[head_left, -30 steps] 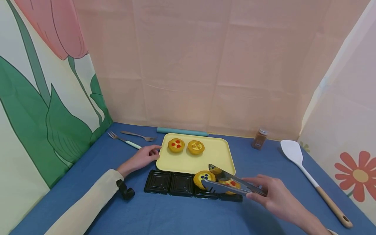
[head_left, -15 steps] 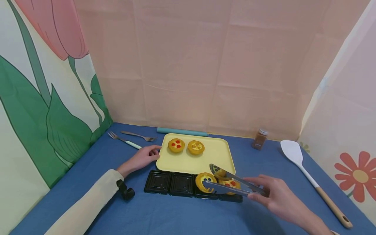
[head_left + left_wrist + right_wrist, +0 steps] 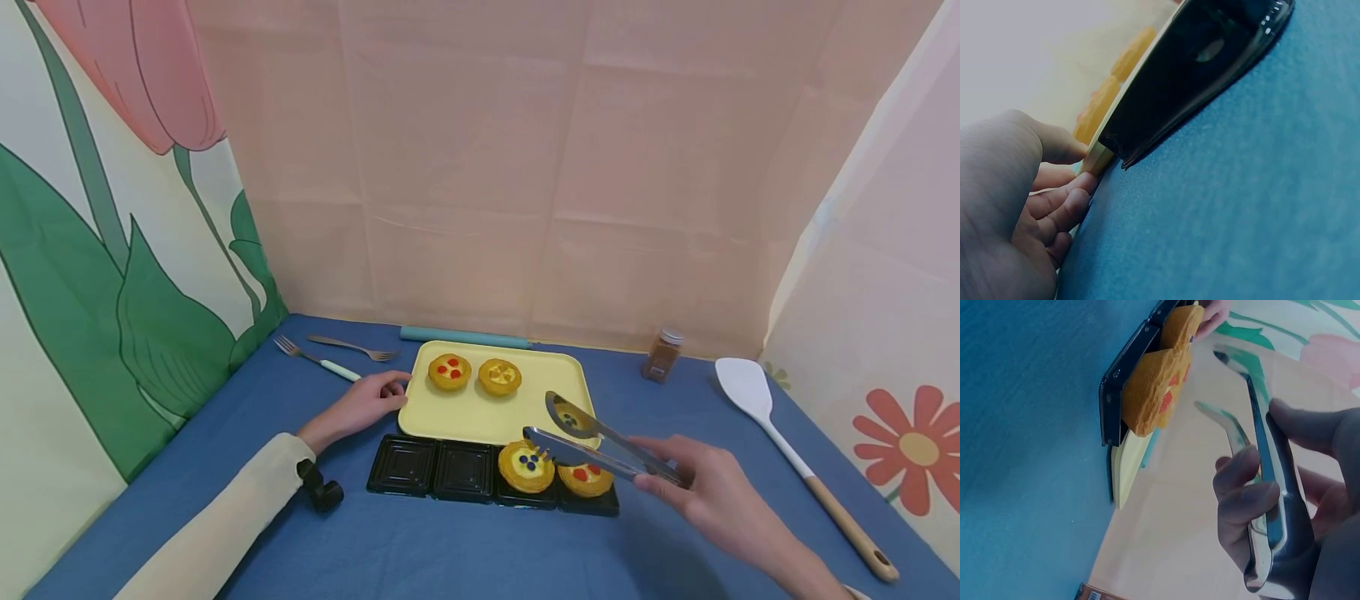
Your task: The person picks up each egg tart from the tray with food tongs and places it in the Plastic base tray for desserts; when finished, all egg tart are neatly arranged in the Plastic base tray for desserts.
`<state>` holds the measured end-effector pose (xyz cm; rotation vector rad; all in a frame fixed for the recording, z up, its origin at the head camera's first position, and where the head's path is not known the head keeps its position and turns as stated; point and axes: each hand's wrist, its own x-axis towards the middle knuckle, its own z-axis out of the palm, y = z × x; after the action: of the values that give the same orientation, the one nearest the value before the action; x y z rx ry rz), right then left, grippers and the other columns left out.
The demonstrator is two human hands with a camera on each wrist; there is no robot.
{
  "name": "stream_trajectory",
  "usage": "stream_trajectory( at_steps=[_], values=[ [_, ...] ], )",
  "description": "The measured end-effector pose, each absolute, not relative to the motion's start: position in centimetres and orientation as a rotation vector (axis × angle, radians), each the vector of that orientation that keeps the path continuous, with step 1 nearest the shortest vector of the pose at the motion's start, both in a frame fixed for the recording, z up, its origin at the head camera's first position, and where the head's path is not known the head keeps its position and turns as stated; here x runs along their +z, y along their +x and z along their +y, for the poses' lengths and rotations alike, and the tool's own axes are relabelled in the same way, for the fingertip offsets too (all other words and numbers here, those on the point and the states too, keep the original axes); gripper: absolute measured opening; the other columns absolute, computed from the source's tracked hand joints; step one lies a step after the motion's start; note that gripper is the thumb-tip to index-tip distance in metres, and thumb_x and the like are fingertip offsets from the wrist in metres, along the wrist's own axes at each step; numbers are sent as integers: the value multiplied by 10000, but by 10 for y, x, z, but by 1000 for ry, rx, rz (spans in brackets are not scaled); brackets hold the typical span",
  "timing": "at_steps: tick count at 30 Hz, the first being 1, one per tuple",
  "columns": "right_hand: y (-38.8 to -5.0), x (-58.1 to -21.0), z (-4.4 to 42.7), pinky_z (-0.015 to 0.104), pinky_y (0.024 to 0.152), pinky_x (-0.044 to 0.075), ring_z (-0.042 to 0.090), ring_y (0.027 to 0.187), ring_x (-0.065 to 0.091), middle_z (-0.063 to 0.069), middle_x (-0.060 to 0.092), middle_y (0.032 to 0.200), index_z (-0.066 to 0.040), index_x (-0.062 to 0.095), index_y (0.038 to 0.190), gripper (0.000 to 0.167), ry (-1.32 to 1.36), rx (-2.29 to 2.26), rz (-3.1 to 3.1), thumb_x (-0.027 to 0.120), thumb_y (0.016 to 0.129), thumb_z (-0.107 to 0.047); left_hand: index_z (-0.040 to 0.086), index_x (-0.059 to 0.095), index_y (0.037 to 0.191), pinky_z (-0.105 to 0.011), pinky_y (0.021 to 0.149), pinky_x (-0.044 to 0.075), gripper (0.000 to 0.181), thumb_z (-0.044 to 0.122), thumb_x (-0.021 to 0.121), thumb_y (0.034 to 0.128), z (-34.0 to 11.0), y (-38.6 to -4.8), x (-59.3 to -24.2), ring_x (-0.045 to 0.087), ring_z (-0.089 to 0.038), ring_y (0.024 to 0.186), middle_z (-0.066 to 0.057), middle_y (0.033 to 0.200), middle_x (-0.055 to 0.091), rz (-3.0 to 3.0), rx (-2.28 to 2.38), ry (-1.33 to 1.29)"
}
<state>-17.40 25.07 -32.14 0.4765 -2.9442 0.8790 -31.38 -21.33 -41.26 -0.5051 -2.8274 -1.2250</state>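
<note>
My left hand (image 3: pixel 363 405) pinches the left rim of the yellow tray (image 3: pixel 457 421), thumb on top and fingers curled at its edge in the left wrist view. Two tarts lie on that tray: a red-dotted tart (image 3: pixel 449 372) and a yellow-topped tart (image 3: pixel 500 377). With my right hand (image 3: pixel 701 483) I grip metal tongs (image 3: pixel 1272 462), arms apart with nothing between them. Their tips hang above the black four-part tray (image 3: pixel 464 472). A blueberry tart (image 3: pixel 527 468) sits in its third compartment, and another red-dotted tart (image 3: pixel 586 480) in the rightmost one, partly behind the tongs.
Two forks, one with a pale handle (image 3: pixel 341 369), lie left of the yellow tray. A teal rod (image 3: pixel 465 337) lies behind it. At the right are a brown spice jar (image 3: pixel 663 356) and a white spatula (image 3: pixel 780 442) with a wooden handle. A fabric wall (image 3: pixel 487 167) stands behind.
The tongs have come off the blueberry tart and risen up and away, with their arms still apart. That tart shifted slightly right into its compartment. My left hand has stayed put.
</note>
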Motion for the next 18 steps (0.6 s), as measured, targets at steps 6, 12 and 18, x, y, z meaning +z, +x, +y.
stream_trajectory(
  at_steps=[6,12,18],
  values=[
    [-179,-318,247,286,484,403,136,533,504,-26,613,895,-171,704,1281,434,429,820,-2899,793,883,-320,-49,538,1398,-362,774,460,462,154,613,990,-214,-314,-412,563,-181,835,-37,974,633,-2826,-1219,-509],
    [-190,-315,243,289,476,405,128,526,501,-13,657,978,-172,709,1284,426,455,764,-2855,800,880,-274,-39,542,1398,-366,774,458,456,155,612,991,-214,-314,-413,562,-180,830,-33,972,632,-2827,-1215,-506],
    [-204,-315,235,297,492,403,137,601,518,67,699,1082,-126,717,1271,435,491,729,-2819,806,874,-279,-45,541,1396,-368,774,458,453,150,608,992,-214,-314,-412,562,-179,829,-37,976,634,-2826,-1220,-510]
  ],
)
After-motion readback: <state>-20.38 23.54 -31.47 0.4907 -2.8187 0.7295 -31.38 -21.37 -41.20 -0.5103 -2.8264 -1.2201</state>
